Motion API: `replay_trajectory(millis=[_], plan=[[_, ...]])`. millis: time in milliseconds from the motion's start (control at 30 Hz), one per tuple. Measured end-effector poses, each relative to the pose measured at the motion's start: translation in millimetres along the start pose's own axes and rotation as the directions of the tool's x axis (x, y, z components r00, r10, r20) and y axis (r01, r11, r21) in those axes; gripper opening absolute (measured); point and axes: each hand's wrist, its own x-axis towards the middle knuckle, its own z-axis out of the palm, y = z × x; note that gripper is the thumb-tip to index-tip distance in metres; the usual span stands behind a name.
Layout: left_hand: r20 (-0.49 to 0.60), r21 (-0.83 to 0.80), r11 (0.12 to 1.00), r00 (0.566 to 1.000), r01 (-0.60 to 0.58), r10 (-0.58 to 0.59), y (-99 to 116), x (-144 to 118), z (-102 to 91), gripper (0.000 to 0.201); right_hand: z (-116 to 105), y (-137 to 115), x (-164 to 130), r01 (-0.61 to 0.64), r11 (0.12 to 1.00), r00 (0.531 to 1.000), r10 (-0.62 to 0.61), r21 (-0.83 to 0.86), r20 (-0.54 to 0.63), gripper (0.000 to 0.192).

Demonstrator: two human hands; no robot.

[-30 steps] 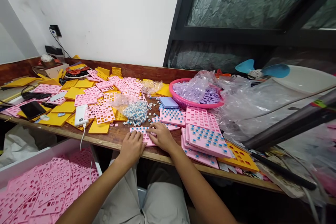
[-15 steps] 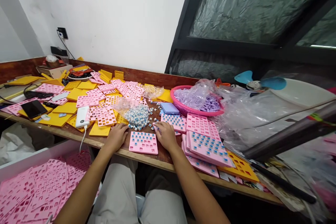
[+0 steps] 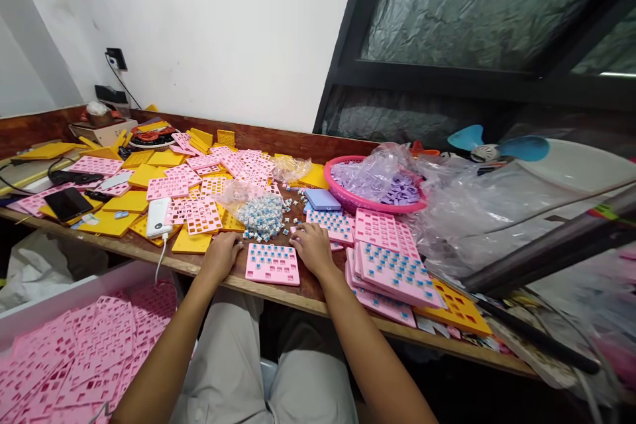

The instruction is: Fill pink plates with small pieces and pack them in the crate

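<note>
A pink keyboard plate [image 3: 272, 266] lies flat at the table edge between my hands. Blue-topped key switches fill much of its upper part, while several lower slots are bare. My left hand [image 3: 222, 257] rests on the table left of the plate, fingers extended and slightly bent, apparently holding nothing. To the plate's right, my right hand [image 3: 313, 248] lies palm down with its fingers spread; anything beneath them is hidden. Just beyond the plate is a heap of white and blue key switches [image 3: 261, 217], with loose ones scattered to its right.
Pink plates with switches [image 3: 397, 271] are stacked at right, near a pink basket [image 3: 342, 204] of purple pieces. Yellow plates [image 3: 191, 240], a white power bank [image 3: 158, 217] and a phone [image 3: 67, 204] cover the left. A box of pink plates [image 3: 94, 351] stands below.
The view has shifted slightly, so most things appear a little higher and farther right. Both hands stay beside the plate, with no clear change in their grip.
</note>
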Motion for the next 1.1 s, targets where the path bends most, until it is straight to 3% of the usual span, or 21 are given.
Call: replay_trajectory(millis=[100,200,267,367,533,733,867,1100], plan=[[-0.009,-0.126,0.991,0.999,-0.041,0.041,19.1,-7.9,-6.4,0.017,-1.4,0.5,-2.6,0.013,1.0,1.0,-0.012,0.005,-0.007,0.011],[0.003,-0.224,0.962,0.987,-0.155,0.159,50.5,-15.6,-7.6,0.022,-0.3,0.5,-3.1,0.06,0.998,0.998,-0.06,-0.005,0.01,0.012],[0.034,-0.184,0.956,0.971,-0.228,0.238,70.3,-17.0,-2.6,0.023,0.9,0.4,-2.2,0.079,0.997,0.997,-0.078,-0.017,0.025,0.014],[0.121,0.008,0.955,0.948,-0.298,0.295,86.9,-12.5,11.2,0.022,1.7,0.0,-0.3,0.088,0.996,0.995,-0.086,-0.034,0.046,0.013],[0.172,0.21,0.912,0.931,-0.353,0.321,85.8,-3.6,25.7,0.015,2.3,-0.5,0.3,0.099,0.995,0.993,-0.097,-0.028,0.07,0.009],[0.17,0.193,0.894,0.911,-0.405,0.376,85.1,-7.6,17.0,0.016,-6.8,-2.0,-3.3,0.07,0.996,0.997,-0.072,0.055,0.027,0.013],[0.129,0.203,0.913,0.934,-0.353,0.333,85.9,-10.5,16.3,0.014,-21.6,-2.1,-18.6,0.071,0.978,0.996,-0.058,0.194,-0.071,0.017],[0.116,0.183,0.907,0.924,-0.379,0.363,83.7,-10.0,18.5,0.01,-19.1,-4.4,-40.2,0.056,0.936,0.996,-0.076,0.347,0.044,0.013]])
